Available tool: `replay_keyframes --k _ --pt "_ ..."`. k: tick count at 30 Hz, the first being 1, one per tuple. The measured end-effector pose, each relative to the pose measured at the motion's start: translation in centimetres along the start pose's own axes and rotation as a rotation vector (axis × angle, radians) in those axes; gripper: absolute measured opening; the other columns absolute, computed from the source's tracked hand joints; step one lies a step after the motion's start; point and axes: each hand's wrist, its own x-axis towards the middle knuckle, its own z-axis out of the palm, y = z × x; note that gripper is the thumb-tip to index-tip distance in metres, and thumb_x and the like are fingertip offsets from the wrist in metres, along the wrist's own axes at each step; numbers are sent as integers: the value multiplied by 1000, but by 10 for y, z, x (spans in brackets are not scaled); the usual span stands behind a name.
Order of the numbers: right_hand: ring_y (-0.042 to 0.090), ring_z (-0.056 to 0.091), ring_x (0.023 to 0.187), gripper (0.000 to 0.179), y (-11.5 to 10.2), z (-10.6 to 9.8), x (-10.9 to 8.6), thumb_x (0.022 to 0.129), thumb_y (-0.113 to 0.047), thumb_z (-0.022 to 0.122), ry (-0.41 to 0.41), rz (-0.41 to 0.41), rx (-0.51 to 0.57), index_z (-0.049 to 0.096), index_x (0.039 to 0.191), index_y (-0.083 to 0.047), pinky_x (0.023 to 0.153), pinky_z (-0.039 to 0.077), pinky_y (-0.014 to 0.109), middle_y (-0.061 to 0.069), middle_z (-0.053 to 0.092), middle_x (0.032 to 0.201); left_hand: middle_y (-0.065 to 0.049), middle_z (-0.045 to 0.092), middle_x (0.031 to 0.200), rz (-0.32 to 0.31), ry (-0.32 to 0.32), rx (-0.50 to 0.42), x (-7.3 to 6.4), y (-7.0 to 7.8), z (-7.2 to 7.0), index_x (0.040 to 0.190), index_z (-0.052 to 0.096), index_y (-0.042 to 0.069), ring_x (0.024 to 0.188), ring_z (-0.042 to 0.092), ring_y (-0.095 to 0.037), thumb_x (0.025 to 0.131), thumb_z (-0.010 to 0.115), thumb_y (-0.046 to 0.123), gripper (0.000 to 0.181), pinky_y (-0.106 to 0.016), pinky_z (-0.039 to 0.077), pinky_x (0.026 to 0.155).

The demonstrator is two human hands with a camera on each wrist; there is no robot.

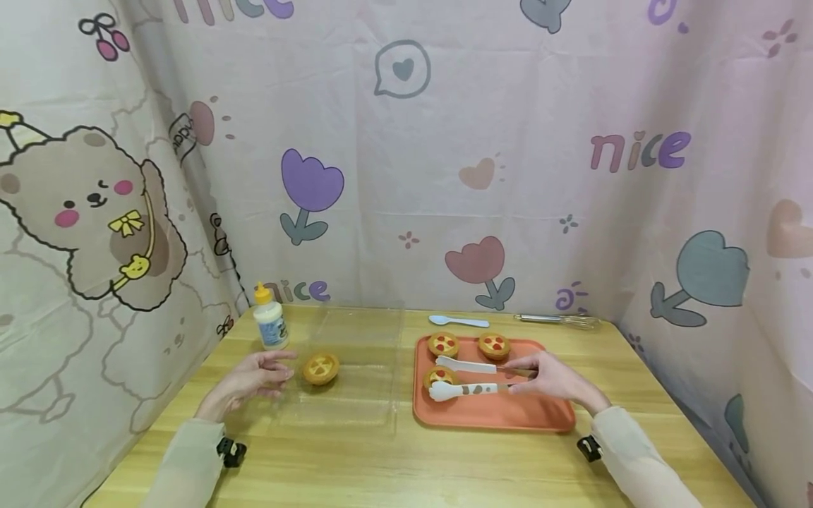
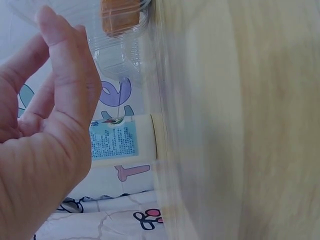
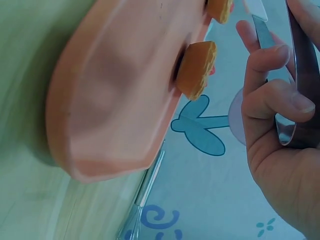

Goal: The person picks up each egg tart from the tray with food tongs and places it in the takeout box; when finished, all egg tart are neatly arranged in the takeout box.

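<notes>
My right hand (image 1: 546, 377) holds a pair of tongs (image 1: 473, 389) with metal handles and white tips. Their spread tips hover around a small tart (image 1: 438, 377) at the left of an orange tray (image 1: 495, 420); I cannot tell whether they touch it. Behind it on the tray sit two more tarts with red toppings, one at left (image 1: 442, 344) and one at right (image 1: 494, 345). A clear plastic box (image 1: 365, 413) holds another tart (image 1: 320, 369) near its left side. Beside that box, my left hand (image 1: 254, 377) hangs with loosely bent fingers and nothing in them.
Behind my left hand stands a white bottle (image 1: 272, 328) with a yellow cap. A pale spoon (image 1: 459, 322) and a whisk (image 1: 559, 321) lie along the table's back edge. Patterned curtains (image 1: 406, 176) enclose the wooden table (image 1: 419, 469) at the back and sides.
</notes>
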Motion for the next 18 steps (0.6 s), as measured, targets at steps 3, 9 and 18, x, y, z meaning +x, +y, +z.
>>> replay_keyframes --k 3,9,18 --pt "32 65 113 46 2 1 -1 83 -29 78 0 8 -3 68 125 -13 97 50 53 13 69 120 -8 67 100 1 -3 -19 -1 0 0 146 33 -7 84 65 -19 94 65 11 64 -32 60 71" --pt "28 67 106 45 4 1 -1 83 -32 78 0 33 -22 69 124 -16 72 52 23 9 71 118 -6 68 99 -2 -9 -26 0 2 0 146 34 -6 82 65 -17 94 65 10 63 -31 60 70" --pt "9 60 78 44 6 3 -2 83 -32 77 31 47 -64 70 122 -15 62 45 20 5 73 113 -5 68 98 4 -15 -23 -1 0 -1 146 34 -6 82 65 -17 94 65 12 63 -32 60 71"
